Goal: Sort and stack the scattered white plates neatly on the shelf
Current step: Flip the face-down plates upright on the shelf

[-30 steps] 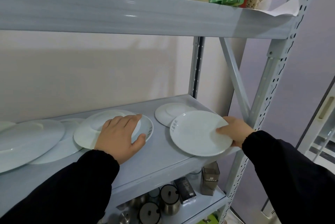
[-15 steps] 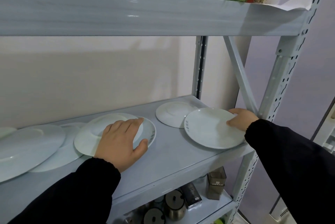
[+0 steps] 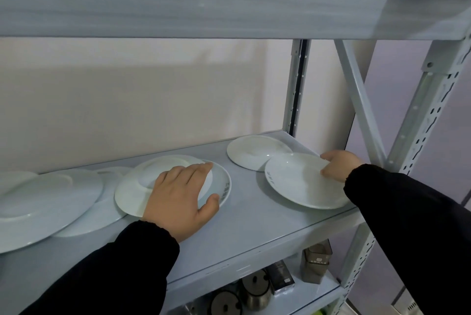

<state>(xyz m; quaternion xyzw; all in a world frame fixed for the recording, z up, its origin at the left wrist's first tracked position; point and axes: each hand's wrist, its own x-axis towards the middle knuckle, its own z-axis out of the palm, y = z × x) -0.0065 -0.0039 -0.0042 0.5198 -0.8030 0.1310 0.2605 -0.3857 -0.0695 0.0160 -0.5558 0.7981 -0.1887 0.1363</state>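
Lower centre of the frame, the left hand (image 3: 178, 202) lies with its grip spread flat on an upturned plate (image 3: 135, 192), which sits on a marked plate (image 3: 224, 184) bearing grey rim writing (too small to read). At right, the right hand (image 3: 336, 164) has its grip pinched on the rim of the right plate (image 3: 298, 182), similarly marked. A second ago that plate overhung the front edge of the shelf (image 3: 242, 228); now it sits further in, overlapping the back plate (image 3: 249, 151). At left lie a large plate (image 3: 43, 207), an under plate (image 3: 102, 215) and a sliver plate (image 3: 15, 177): seven plates in all.
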